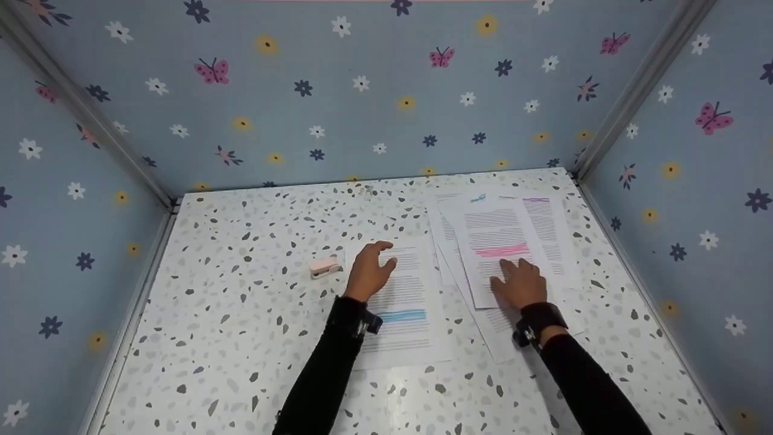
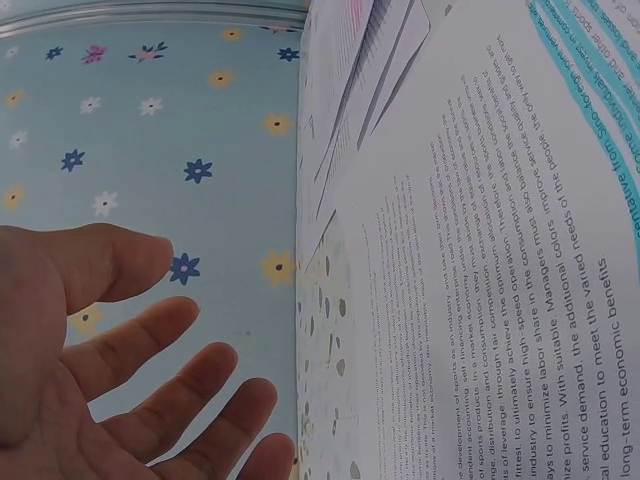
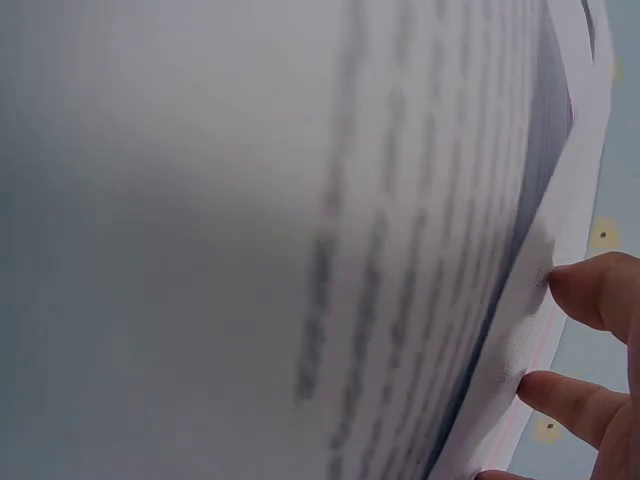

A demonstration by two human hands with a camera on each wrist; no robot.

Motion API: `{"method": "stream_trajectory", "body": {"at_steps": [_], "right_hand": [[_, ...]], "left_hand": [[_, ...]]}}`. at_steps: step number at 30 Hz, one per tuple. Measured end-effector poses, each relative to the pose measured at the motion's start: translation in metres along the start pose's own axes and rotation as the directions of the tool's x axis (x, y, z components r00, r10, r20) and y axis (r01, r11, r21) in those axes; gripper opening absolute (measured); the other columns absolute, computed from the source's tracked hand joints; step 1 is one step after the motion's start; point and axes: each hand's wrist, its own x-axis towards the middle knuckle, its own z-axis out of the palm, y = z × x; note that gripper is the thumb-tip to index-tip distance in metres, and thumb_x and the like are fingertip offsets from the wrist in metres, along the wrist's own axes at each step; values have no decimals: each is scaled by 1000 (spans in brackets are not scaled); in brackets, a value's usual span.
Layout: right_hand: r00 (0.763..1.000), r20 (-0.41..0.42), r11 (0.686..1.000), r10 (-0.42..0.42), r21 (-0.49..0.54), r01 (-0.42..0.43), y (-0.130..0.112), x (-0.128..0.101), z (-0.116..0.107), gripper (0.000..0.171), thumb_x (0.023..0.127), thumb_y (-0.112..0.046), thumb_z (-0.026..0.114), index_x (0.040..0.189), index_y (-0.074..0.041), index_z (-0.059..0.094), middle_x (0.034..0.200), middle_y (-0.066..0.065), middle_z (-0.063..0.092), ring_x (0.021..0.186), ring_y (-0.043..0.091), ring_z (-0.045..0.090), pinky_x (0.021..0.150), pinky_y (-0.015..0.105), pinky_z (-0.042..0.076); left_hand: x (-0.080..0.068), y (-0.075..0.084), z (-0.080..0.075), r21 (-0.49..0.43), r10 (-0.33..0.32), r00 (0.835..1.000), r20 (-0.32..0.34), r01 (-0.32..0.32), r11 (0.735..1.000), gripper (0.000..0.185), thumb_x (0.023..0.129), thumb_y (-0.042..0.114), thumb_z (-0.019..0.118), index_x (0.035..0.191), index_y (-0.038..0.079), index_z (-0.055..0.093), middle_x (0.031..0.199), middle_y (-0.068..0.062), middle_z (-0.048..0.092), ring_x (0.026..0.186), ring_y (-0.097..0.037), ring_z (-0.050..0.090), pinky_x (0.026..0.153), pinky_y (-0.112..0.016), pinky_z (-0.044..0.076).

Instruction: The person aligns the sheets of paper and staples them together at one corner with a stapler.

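A printed sheet with a blue highlighted band (image 1: 403, 316) lies in front of me. My left hand (image 1: 368, 272) is over its left part, thumb and fingers spread with nothing between them; the left wrist view shows the same hand (image 2: 150, 360) beside the page. To the right, my right hand (image 1: 520, 284) rests its fingertips on the lower part of a sheet with a pink highlighted band (image 1: 501, 250). The right wrist view has the fingertips (image 3: 575, 395) against that paper's surface. A small pink stapler (image 1: 325, 267) sits just left of the blue-marked sheet.
More printed sheets lie fanned under the pink-marked one, including a page with a purple highlighted line (image 1: 546, 235) at the right. The speckled white table (image 1: 241, 314) is bordered by blue flowered panels (image 1: 374, 90) at the back and both sides.
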Motion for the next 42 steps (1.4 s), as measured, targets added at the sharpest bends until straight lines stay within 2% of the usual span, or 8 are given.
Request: {"method": "stream_trajectory", "body": {"at_steps": [4,10,18,25,33,38,42], "right_hand": [[999,-27,998,-43,-37,42,-14,-15,7,59,94,-40,64,141,-4,57,136,35,50,121,56,47,91,70,41],[999,-22,997,-40,-61,39,-20,-28,12,60,93,-41,66,141,-6,57,137,33,50,123,54,47,92,68,41],[999,19,996,-31,-84,32,-23,-27,2,60,93,-42,66,141,-7,57,137,33,50,122,54,47,91,69,41],[999,10,997,-44,-67,45,-24,-21,-1,58,93,-43,67,138,-6,60,131,31,55,116,52,52,88,67,44],[999,-49,999,19,33,-17,-17,-13,-18,61,93,-45,67,138,-4,59,133,30,57,118,53,52,92,66,42],[995,-76,996,66,70,-61,-11,-1,-38,69,94,-47,67,142,0,53,129,33,58,113,53,56,90,65,45],[991,-63,988,118,111,-110,-4,8,-52,75,95,-47,66,147,3,46,129,35,57,111,53,58,90,63,47]], "left_hand": [[-2,-1,0,-9,-8,1000,0,8,1000,36,101,13,64,136,3,60,136,-20,57,128,-38,53,105,-47,43],[-3,-2,2,-12,-11,1000,-4,11,1000,36,100,13,65,134,2,61,136,-19,58,128,-38,53,105,-48,42],[3,4,9,-2,-7,1000,10,7,1000,35,100,15,65,133,3,63,132,-22,60,123,-39,56,101,-49,45],[6,12,16,-33,14,1000,-9,-14,999,30,99,13,65,128,3,65,124,-21,64,113,-38,62,92,-48,50],[18,34,37,-42,-89,996,2,89,995,27,95,21,72,118,8,69,110,-15,70,92,-27,68,77,-44,54],[28,45,56,-74,-130,991,17,131,989,23,97,18,68,115,5,71,100,-10,72,86,-25,69,74,-40,54],[35,51,70,-81,-175,984,41,178,981,20,96,18,67,110,4,72,96,-10,73,85,-24,70,74,-38,55]]}}
